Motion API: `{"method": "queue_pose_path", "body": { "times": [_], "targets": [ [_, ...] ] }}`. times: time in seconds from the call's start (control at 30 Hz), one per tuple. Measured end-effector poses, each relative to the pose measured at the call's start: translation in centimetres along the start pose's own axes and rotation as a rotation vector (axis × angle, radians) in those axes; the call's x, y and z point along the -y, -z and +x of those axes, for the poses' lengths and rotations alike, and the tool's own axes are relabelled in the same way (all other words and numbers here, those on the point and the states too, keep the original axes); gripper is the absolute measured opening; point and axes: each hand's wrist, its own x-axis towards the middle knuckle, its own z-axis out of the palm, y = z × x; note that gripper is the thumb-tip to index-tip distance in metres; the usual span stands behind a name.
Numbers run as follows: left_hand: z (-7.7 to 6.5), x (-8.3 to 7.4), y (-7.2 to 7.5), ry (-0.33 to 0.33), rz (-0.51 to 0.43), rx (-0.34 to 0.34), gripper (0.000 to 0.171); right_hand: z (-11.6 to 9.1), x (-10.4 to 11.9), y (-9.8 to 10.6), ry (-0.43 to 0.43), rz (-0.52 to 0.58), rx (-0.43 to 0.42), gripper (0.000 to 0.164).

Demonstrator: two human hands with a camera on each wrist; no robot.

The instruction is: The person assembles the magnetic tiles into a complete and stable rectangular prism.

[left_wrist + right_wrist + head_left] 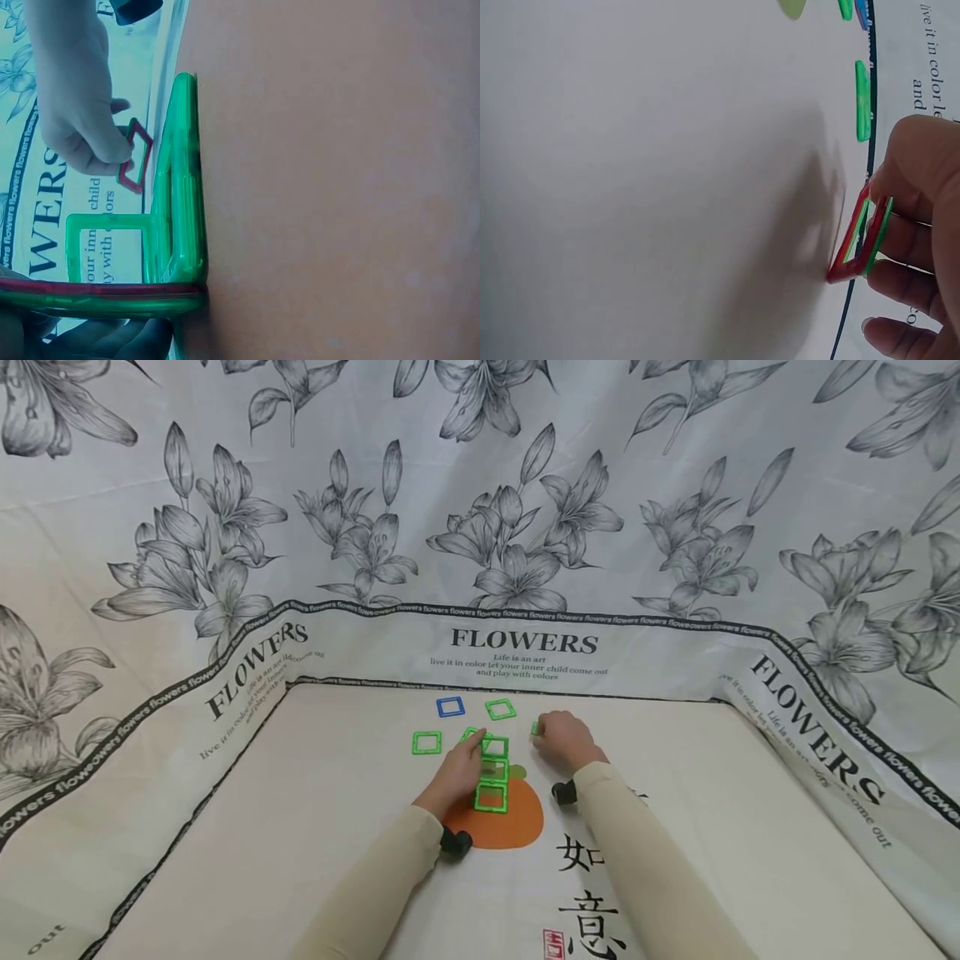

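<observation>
Several green magnetic tiles (491, 797), open square frames, stand joined over the orange printed shape. My left hand (456, 779) is at their left side and holds the upright tile (97, 307), which shows a red edge in the left wrist view; its fingers (112, 337) lie against that tile. To the right, my right hand (567, 739) pinches a small red-and-green tile (849, 251) between thumb and fingers. It is apart from the joined tiles, just above the table. In the head view, my right hand mostly hides this tile.
Behind the hands lie a blue tile (450, 707) and a loose green tile (500, 709). Another green tile (427, 742) rests on the left. The table (322, 827) bears an orange print (517, 827) and black characters. Flower-patterned cloth (517, 568) encloses the back and sides.
</observation>
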Motion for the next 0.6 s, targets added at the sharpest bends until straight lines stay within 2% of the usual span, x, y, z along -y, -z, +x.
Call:
{"method": "queue_pose_path", "body": {
  "times": [0.23, 0.6],
  "targets": [
    [-0.1, -0.3, 0.2, -0.002, 0.012, -0.002, 0.047, -0.8, 0.3, 0.3, 0.053, 0.041, -0.031, 0.019],
    [-0.1, 0.0, 0.2, -0.026, 0.005, 0.004, 0.046, -2.3, 1.1, 0.6, 0.120, 0.188, -0.009, 0.035]
  ]
}}
